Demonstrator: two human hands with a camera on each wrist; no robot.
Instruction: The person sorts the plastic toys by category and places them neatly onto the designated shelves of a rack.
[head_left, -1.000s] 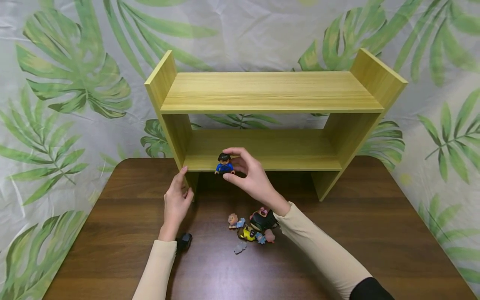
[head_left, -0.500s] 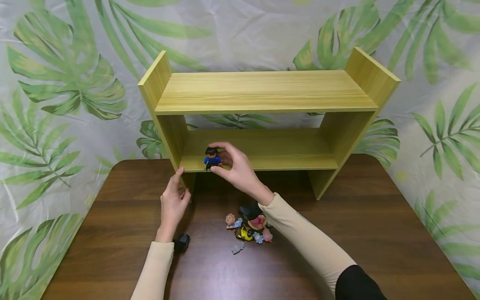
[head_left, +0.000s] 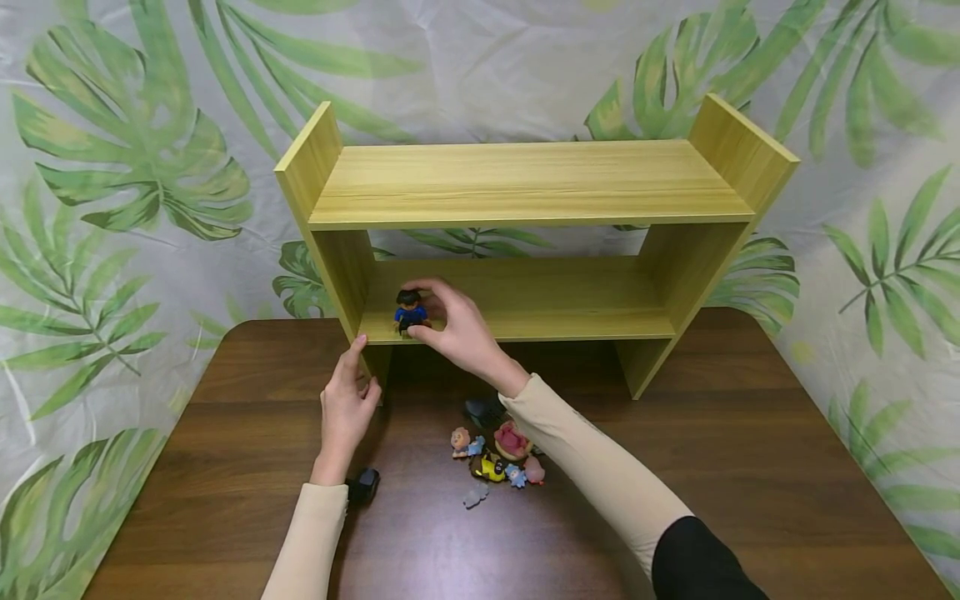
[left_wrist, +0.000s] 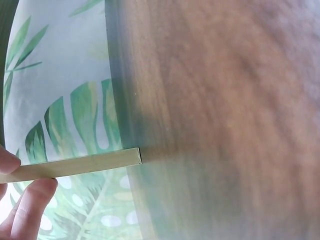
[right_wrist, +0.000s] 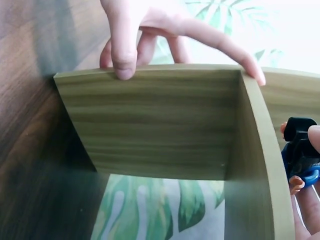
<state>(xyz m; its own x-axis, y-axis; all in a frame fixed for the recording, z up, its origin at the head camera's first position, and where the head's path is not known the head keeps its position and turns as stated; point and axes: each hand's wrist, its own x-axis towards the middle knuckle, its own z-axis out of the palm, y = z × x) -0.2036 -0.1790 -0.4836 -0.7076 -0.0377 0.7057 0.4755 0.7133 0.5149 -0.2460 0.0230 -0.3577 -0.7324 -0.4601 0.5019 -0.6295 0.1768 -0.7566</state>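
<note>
My right hand (head_left: 461,329) pinches a small toy figure (head_left: 410,315) with black hair and a blue top, near the left end of the lower board. In the right wrist view the figure (right_wrist: 301,150) is partly cut off, its dark legs toward the board's edge. Whether its feet touch the board I cannot tell. My left hand (head_left: 347,417) grips the left side panel of the wooden shelf (head_left: 525,183) at the front. Its thumb and fingers lie on either side of the panel edge (left_wrist: 95,162) in the left wrist view.
On the brown table (head_left: 675,483), several small toys lie below the shelf: a pink bear-like figure (head_left: 512,440), a yellow and black one (head_left: 489,468), a lion-like one (head_left: 461,442) and a grey piece (head_left: 476,497). A leaf-patterned cloth (head_left: 480,67) hangs behind.
My right hand has carried the toy figure leftward and slightly up, over the left end of the lower board. The left hand keeps its place on the side panel.
</note>
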